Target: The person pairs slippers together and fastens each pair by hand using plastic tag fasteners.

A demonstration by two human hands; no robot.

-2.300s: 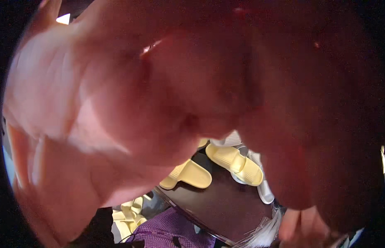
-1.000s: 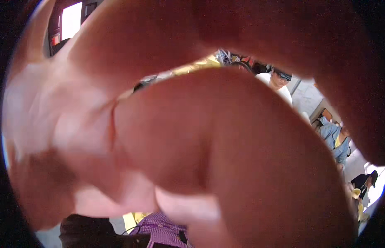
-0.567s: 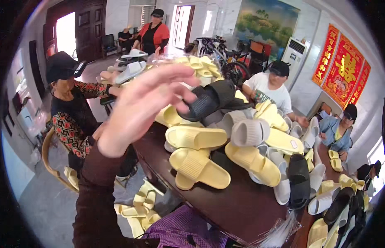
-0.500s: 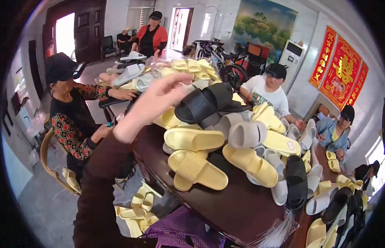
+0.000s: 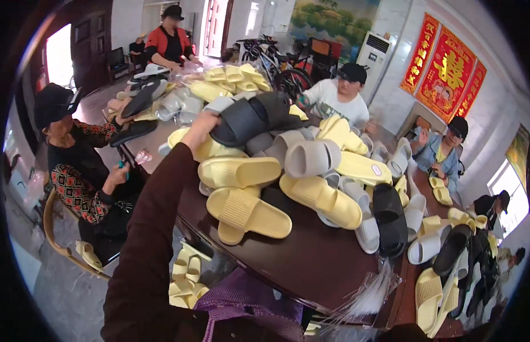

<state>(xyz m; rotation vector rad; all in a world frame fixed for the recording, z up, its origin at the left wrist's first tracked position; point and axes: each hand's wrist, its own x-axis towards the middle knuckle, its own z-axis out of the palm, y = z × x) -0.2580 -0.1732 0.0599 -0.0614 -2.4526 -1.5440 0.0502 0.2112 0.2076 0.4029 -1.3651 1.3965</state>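
Observation:
My left hand (image 5: 204,127) reaches across the table to the near left side of a heap of slippers. Its fingers are closed at the edge of a black slipper (image 5: 237,124), and the fingertips are partly hidden there. A grey slipper (image 5: 220,104) lies just beyond the hand. Under and in front of it are yellow slippers, one on its side (image 5: 239,171) and one with a ribbed strap (image 5: 250,214). More grey slippers (image 5: 311,158) and yellow slippers (image 5: 322,199) lie to the right. My right hand is out of view.
Around the dark red table (image 5: 265,265) people handle slippers; one at the left holds a teal-handled tool (image 5: 121,165). A bundle of clear plastic strands (image 5: 370,290) lies at the near edge. More slippers stand at the right (image 5: 430,293) and below the table (image 5: 188,279).
My left hand has come down from above the heap to the edge of the black slipper. The view has shifted right and down. The person at the left now holds up a black slipper.

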